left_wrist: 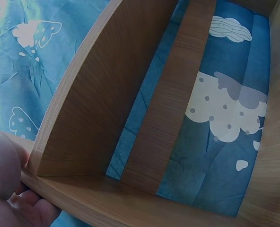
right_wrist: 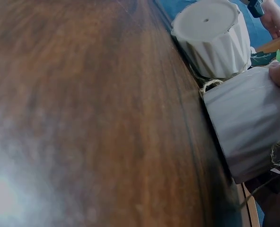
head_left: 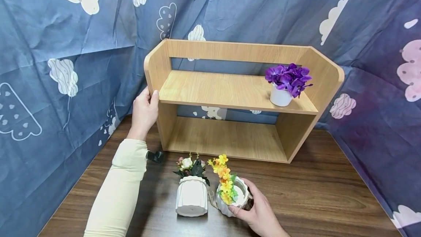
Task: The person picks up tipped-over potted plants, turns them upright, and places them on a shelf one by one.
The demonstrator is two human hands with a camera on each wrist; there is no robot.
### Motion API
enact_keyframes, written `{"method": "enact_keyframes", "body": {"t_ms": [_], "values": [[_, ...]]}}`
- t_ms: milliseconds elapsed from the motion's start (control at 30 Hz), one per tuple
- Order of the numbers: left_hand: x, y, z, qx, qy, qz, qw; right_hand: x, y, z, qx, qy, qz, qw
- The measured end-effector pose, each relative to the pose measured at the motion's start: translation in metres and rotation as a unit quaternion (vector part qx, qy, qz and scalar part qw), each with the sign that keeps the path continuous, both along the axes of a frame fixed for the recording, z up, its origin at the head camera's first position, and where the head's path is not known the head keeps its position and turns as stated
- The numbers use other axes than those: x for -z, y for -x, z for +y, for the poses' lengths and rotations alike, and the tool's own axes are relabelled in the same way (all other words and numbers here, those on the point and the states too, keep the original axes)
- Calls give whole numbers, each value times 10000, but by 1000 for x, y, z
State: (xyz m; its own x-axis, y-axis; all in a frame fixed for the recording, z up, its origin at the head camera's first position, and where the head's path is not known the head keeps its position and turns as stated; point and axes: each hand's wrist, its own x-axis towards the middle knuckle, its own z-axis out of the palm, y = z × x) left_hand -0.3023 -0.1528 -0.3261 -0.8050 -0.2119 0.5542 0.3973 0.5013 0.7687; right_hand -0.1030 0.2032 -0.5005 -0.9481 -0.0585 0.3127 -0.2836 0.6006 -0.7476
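My left hand (head_left: pixel 144 111) grips the front edge of the wooden shelf's left side panel (head_left: pixel 153 72). In the left wrist view, the fingers (left_wrist: pixel 33 208) of that hand lie around the panel's edge. Low in the head view, my right hand (head_left: pixel 260 209) holds a white ribbed flowerpot (head_left: pixel 241 182) with yellow and orange artificial flowers (head_left: pixel 224 173) leaning over one side. Its thumb is at the rim, and the other fingers are mostly hidden behind the pot. Twine (right_wrist: pixel 278 156) hangs about this pot. Left of it, a second white pot (head_left: pixel 192 196) lies tipped over, base toward me, with pink and white flowers (head_left: pixel 187 163).
The two-tier shelf (head_left: pixel 210 85) stands at the back of the dark wooden table (head_left: pixel 312 193). On its upper board, at the right, sits a white pot (head_left: pixel 280 96) of purple flowers (head_left: pixel 289 78). Blue cloud-patterned cloth (head_left: pixel 98 39) hangs behind and at both sides.
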Motion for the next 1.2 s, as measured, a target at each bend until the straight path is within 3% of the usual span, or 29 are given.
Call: {"method": "enact_keyframes", "body": {"t_ms": [300, 1200], "values": [[2, 0, -1, -27, 13, 66, 10000, -6, 1, 2, 119, -197, 324, 9992], [0, -1, 0, -11, 3, 38, 10000, -64, 20, 6, -17, -438, 824, 9956]]}}
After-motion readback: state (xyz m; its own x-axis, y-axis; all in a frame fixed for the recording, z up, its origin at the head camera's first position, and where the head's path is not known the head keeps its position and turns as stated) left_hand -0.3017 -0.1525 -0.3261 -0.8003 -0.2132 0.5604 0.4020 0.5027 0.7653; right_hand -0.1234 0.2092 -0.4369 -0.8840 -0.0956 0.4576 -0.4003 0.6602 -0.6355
